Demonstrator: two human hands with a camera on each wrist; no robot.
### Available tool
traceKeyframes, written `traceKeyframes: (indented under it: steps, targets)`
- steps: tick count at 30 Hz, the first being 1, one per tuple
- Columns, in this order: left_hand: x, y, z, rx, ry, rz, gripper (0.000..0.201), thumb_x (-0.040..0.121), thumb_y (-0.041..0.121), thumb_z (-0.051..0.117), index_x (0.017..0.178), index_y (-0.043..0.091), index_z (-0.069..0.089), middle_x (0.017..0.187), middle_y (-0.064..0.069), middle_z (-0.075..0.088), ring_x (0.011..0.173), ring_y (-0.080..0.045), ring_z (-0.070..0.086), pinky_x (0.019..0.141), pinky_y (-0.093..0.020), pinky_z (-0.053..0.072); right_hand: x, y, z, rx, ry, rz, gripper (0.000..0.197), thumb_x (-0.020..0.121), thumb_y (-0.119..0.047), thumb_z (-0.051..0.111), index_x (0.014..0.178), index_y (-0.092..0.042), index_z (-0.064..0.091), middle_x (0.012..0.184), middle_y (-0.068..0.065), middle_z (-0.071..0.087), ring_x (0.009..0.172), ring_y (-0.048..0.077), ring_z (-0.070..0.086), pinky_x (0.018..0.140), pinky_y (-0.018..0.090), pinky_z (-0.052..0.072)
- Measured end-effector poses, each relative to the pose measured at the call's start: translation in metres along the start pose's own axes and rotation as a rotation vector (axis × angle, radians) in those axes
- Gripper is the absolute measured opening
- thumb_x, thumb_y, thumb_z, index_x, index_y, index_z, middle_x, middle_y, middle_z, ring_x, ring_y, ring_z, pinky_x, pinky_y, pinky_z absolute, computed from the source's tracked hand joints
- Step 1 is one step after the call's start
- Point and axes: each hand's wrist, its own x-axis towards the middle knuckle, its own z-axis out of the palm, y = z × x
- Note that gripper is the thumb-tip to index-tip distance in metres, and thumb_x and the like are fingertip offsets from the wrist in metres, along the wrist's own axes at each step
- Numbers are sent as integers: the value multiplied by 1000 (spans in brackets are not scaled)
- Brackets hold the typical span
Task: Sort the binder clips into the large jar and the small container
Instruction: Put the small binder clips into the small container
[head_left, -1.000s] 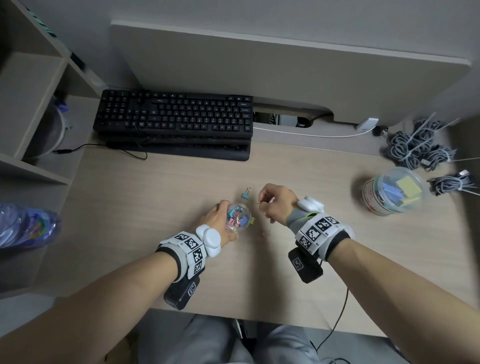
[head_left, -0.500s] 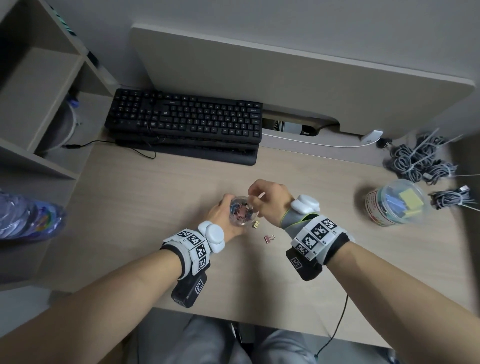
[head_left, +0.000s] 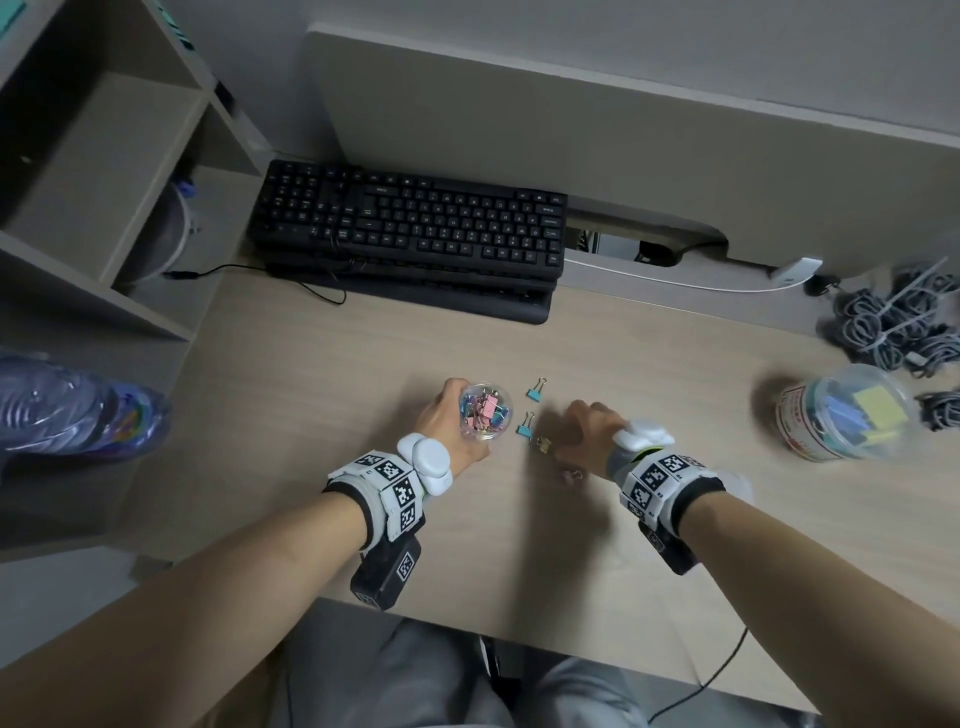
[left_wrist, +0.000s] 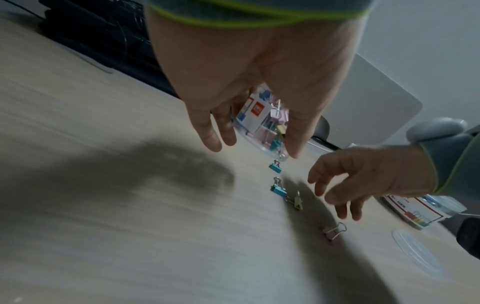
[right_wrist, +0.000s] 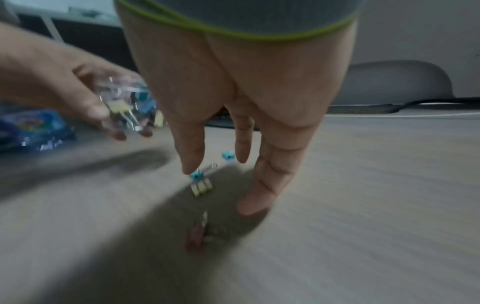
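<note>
My left hand (head_left: 449, 418) grips the small clear container (head_left: 485, 418), which holds several pastel binder clips and is lifted a little off the desk. Loose clips lie to its right: a teal clip (head_left: 535, 391), a second teal clip (head_left: 525, 427), a yellow clip (head_left: 543, 443) and a pink clip (head_left: 571, 475). My right hand (head_left: 574, 428) hovers just above them with its fingers spread and holds nothing. In the right wrist view its thumb tip is close to the teal clip (right_wrist: 197, 176). The large jar (head_left: 844, 413) stands at the far right with bigger clips inside.
A black keyboard (head_left: 410, 228) lies at the back of the desk. Bundled grey cables (head_left: 893, 322) sit behind the large jar. A clear round lid (left_wrist: 415, 251) lies flat near the jar. A plastic bag (head_left: 72, 405) sits at the left by the shelves.
My right hand has come away from the container's mouth and dropped to the right, fingers spread over the loose clips. My left hand still holds the container.
</note>
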Motion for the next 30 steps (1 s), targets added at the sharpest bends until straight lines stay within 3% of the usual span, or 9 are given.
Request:
traceKeyframes:
  steps: [2,5,8,11,15,18,24,30]
  targets:
    - [0,-4,-1,13,-5,-2,71,67,16,80,127,18,42,109,-2,64,93,-26,63,77,-31,54,-2,1,10,-93,-55,40,61,83,-46,63,134,-29,35,131,0,45,106,31,60,78,42,49]
    - [0,-11,-3,23,-15,-16,71,68,15,80,128,17,42,109,-2,63,92,-24,61,74,-27,50,-2,-2,24,-88,-28,49,54,86,-29,60,133,-29,33,132,1,40,103,32,61,68,41,43]
    - [0,-17,-4,30,-20,-28,72,68,15,79,129,17,42,110,-1,63,88,-21,59,70,-23,44,11,-13,29,29,12,72,49,85,-13,55,130,-22,36,126,7,45,96,34,63,74,43,51]
    - [0,-18,-5,33,-22,-26,72,68,15,80,129,16,42,110,-2,63,87,-21,58,69,-22,42,21,-23,25,142,55,95,51,83,-13,54,129,-27,38,122,5,47,95,32,63,84,48,52]
    - [1,-19,-10,40,-14,-24,71,68,15,79,129,16,42,110,-3,63,85,-20,56,69,-21,40,20,-32,24,49,44,-24,59,82,-17,55,131,-43,32,124,-4,35,90,31,64,73,43,53]
    - [1,-21,-11,36,-10,-29,71,68,15,80,129,15,42,110,-4,63,86,-21,57,69,-22,41,24,-39,32,-9,52,-147,60,82,-8,58,130,-37,36,131,4,30,88,35,64,73,45,56]
    - [1,-29,-13,39,-10,-39,73,67,16,81,129,15,42,111,-5,63,88,-23,59,70,-23,43,31,-50,35,-109,12,-197,59,88,-4,53,135,-36,37,144,6,18,104,37,62,83,45,55]
    - [2,-30,-11,33,-3,-61,73,67,16,80,129,18,42,111,-4,63,88,-22,58,71,-23,43,28,-48,32,-102,29,-124,48,87,0,52,127,-20,40,131,9,30,81,32,57,67,39,48]
